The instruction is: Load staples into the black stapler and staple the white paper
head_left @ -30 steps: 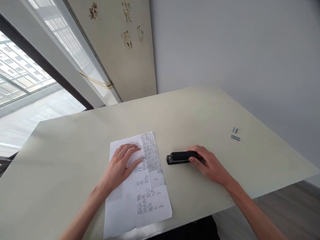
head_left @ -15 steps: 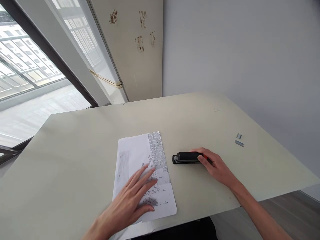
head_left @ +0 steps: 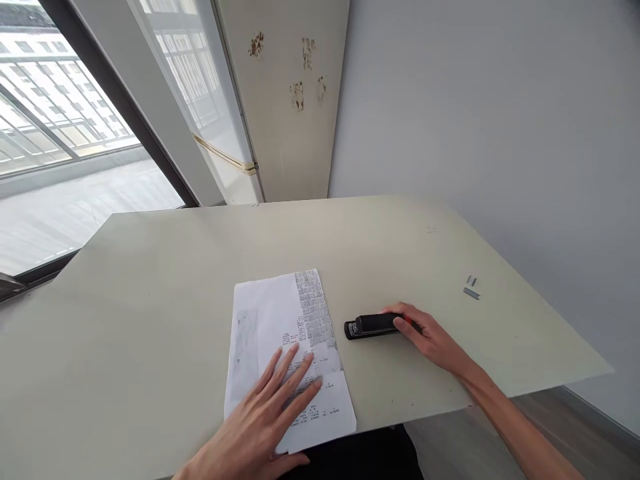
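Note:
A folded white printed paper (head_left: 280,327) lies near the front edge of the pale table (head_left: 165,280). My left hand (head_left: 270,417) rests flat on its lower half, fingers stretched out and apart. To the right of the paper lies a black stapler (head_left: 373,325) with a bit of red at its rear. My right hand (head_left: 427,337) grips the stapler's rear end, fingers curled over it, and the stapler rests on the table.
Two small strips of staples (head_left: 471,288) lie at the table's far right. A grey wall stands behind and to the right. A stained cream panel and a large window are at the back left. The table's front edge runs just below the paper.
My left hand slid from the paper's upper half down to its lower half. My right hand has stayed on the stapler. The view has shifted slightly.

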Tool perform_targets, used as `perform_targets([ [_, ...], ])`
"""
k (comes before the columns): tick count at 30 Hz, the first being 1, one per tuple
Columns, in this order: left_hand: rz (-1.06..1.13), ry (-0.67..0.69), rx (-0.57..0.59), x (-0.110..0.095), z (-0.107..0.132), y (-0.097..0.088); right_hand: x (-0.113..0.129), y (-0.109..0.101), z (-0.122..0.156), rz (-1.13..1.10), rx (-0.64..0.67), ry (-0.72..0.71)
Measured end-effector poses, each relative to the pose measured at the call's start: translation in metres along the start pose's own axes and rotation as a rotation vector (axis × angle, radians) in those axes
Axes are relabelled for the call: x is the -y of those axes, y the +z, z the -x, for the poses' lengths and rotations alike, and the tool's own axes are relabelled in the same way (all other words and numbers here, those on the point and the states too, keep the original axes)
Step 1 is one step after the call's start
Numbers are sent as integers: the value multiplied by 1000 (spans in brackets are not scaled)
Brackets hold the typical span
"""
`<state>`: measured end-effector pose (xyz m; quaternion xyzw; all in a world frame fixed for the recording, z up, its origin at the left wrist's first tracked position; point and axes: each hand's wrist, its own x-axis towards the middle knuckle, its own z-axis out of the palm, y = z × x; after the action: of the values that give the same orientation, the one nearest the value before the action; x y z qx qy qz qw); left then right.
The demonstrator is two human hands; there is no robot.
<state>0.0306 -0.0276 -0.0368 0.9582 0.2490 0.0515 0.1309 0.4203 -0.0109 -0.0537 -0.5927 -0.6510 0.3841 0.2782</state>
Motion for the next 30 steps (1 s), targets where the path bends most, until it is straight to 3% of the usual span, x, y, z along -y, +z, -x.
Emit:
perform_targets([
  [7,67,34,-9,-4,13,-1,10,-9,-3,7,70,33],
  [15,63,-36,-175,-11,6,13,43,-2,-35,46,-106,93],
  [23,90,19,-126,-19,-5,13,78,27,-46,221,-64,146],
  [30,89,64,-57,-19,-9,14,89,40,-41,280,-43,85],
])
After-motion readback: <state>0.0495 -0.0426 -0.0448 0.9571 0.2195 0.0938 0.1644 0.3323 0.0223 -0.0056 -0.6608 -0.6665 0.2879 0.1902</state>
